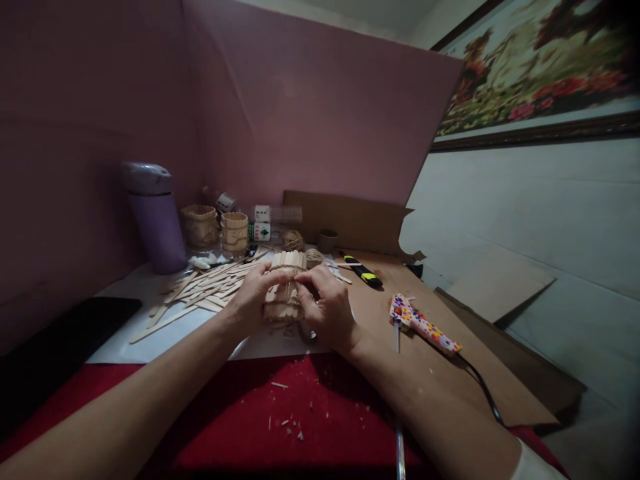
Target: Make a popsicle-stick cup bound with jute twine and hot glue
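Note:
My left hand point(253, 297) is closed around a small ribbed cup made of wooden craft sticks point(283, 311), held on its side or tilted above the white paper. A thin band, which looks like twine, runs round the cup near its upper end. At the cup's right side, the thumb and fingers of my right hand point(327, 303) are pinched together against it. What lies between those fingertips is too small to make out. Just behind the cup sits a ball of twine point(314, 257). Loose craft sticks point(205, 290) lie in a heap to the left of my left hand.
Two finished-looking stick cups point(235, 235) and a purple bottle point(159, 223) stand at the back left. On the cardboard point(370, 320) to the right lie a yellow-black cutter point(363, 269) and a flowered glue gun point(423, 325) with its cord. Wood scraps dot the red cloth point(240, 420).

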Demonstrator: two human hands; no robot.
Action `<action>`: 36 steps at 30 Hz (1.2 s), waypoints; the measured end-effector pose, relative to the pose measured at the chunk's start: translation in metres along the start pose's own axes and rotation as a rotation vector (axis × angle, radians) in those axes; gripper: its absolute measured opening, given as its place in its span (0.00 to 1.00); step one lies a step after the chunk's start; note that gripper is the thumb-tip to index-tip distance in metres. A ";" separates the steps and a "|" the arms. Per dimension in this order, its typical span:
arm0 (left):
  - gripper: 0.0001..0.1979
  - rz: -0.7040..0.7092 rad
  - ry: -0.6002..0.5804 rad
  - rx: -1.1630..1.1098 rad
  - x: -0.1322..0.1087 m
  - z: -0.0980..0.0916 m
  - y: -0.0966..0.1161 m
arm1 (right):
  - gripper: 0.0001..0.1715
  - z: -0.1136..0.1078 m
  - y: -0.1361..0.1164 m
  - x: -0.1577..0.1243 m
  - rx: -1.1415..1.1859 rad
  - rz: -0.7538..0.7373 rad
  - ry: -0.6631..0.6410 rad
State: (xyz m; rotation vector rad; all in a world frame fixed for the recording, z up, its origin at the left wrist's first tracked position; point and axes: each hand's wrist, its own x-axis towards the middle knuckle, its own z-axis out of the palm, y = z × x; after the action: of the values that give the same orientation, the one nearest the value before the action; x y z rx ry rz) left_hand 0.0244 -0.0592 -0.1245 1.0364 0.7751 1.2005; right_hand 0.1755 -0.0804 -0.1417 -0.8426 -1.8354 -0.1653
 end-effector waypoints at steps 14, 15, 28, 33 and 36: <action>0.18 0.007 0.005 0.007 -0.008 0.008 0.008 | 0.07 0.000 0.000 0.001 0.007 -0.001 0.039; 0.18 0.015 0.011 0.009 -0.009 0.010 0.009 | 0.07 -0.001 0.000 0.001 0.002 0.000 0.044; 0.21 0.027 -0.026 0.035 -0.007 0.007 0.006 | 0.05 -0.001 -0.002 0.002 0.002 0.034 0.042; 0.20 0.008 -0.027 0.054 -0.006 0.005 0.006 | 0.06 -0.001 -0.003 0.002 0.020 0.072 0.019; 0.20 -0.020 -0.021 0.041 -0.007 0.004 0.005 | 0.06 -0.002 -0.004 0.002 0.007 0.107 0.024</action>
State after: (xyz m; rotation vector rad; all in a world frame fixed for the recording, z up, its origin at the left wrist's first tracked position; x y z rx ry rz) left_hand 0.0250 -0.0663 -0.1183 1.0707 0.7952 1.1594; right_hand 0.1739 -0.0836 -0.1379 -0.9272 -1.7628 -0.1007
